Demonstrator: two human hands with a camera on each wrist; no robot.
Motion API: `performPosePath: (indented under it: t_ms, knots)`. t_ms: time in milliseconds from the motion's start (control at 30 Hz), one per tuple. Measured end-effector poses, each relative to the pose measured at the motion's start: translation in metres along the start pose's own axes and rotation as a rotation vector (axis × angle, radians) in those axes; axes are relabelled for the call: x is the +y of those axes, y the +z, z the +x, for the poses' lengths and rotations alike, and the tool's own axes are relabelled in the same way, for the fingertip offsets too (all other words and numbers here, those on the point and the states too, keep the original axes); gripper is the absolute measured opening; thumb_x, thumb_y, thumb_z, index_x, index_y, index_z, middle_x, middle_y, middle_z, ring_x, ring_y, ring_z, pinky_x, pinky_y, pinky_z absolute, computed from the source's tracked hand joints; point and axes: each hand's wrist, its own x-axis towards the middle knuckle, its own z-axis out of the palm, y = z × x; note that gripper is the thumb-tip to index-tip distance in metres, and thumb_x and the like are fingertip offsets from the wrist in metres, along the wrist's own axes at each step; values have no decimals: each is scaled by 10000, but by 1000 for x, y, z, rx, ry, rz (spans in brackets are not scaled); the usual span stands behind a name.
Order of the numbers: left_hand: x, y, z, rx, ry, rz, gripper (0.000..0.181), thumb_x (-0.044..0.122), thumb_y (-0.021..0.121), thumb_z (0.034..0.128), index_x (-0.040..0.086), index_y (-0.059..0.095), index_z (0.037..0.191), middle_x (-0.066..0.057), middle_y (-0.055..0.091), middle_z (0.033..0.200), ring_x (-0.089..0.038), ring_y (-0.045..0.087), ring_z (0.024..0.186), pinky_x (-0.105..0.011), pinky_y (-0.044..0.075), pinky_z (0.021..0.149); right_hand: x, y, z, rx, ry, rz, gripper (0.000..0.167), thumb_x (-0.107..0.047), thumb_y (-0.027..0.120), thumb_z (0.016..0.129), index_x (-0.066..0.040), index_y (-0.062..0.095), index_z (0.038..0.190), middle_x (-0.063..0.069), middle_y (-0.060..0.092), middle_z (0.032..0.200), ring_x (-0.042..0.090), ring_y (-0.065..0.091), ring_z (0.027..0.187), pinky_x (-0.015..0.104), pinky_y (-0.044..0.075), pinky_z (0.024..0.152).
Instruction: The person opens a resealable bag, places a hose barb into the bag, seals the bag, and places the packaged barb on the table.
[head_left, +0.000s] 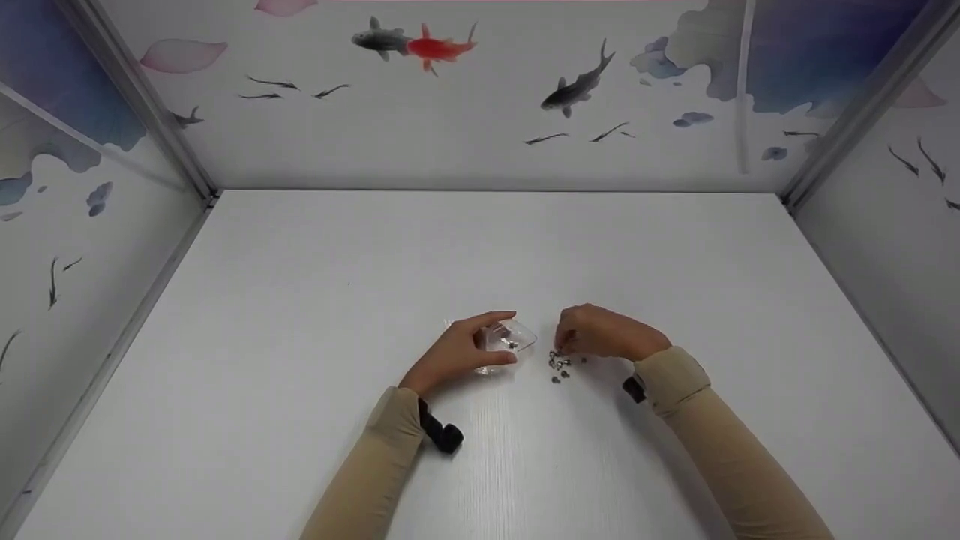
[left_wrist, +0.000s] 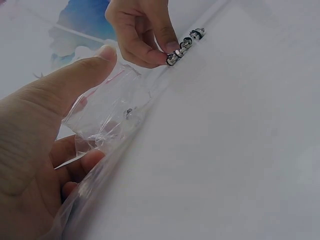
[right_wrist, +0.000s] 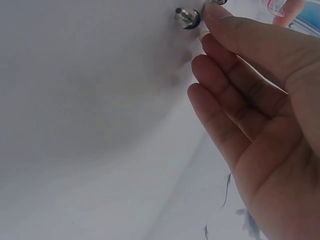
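My left hand (head_left: 450, 354) holds a clear plastic bag (head_left: 523, 335), the thumb on one side and the fingers on the other. A small metal fitting (left_wrist: 129, 113) shows inside the bag in the left wrist view. Just to the right, my right hand (head_left: 606, 331) reaches down to a loose cluster of small metal fittings (head_left: 559, 364) on the table. Its thumb and forefinger pinch one fitting (left_wrist: 172, 58), partly hidden by the fingertips. Another silver fitting with a dark ring (right_wrist: 187, 18) lies beside the fingertips in the right wrist view.
A white table (head_left: 300, 262) lies under both hands. White panels with painted fish (head_left: 574, 88) enclose its back and sides. Black wrist straps (head_left: 442, 433) sit at the sleeve cuffs.
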Motion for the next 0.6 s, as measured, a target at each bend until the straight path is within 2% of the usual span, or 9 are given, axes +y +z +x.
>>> performPosePath:
  t_ms: [267, 600]
  knots:
    - [0, 1, -1, -3, -7, -21, 682, 431, 771, 792, 285, 506, 1404, 40, 545, 907, -109, 419, 736, -267, 371, 691, -3, -2, 0, -17, 7, 3, 90, -104, 712, 863, -99, 756, 942, -5, 679, 942, 108, 605, 850, 288, 515, 779]
    - [1, 0, -1, -2, -6, -25, 683, 420, 775, 792, 281, 506, 1404, 33, 560, 995, -111, 413, 758, -284, 372, 730, -7, -6, 1, 6, 22, 8, 100, -91, 679, 890, -94, 740, 970, 2, 675, 937, 131, 601, 860, 336, 522, 831]
